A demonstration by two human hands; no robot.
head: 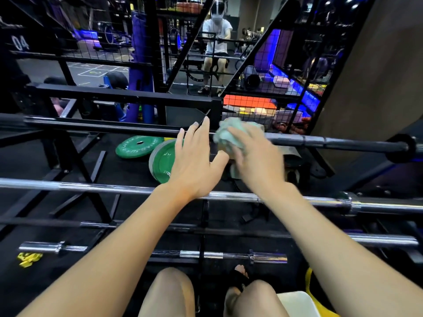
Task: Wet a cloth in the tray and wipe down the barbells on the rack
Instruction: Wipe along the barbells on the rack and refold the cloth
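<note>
Taking the top barbell (103, 125) as our landmark, we begin at its left end, where the dark shaft runs across the rack (128, 95). Below it and to the left lie two green weight plates (137, 146) on the black floor, one flat, the other leaning just right of it. Lower still, nearer to us, a chrome barbell (91, 186) stretches across under both our wrists, with shorter bars beneath that.

Moving right, our left hand (194, 161) hovers at the top barbell with straight, slightly spread fingers; the fingertips (206, 122) reach the bar, though we cannot tell whether they touch it. Just right of it, our right hand (254, 156) is blurred, its fingers curled round a bunched pale green cloth (226, 133), which sits against the top barbell where the dark shaft meets the grey sleeve (320, 141).

Beyond the top barbell, a mirror shows a person (217, 37) in a white shirt.
</note>
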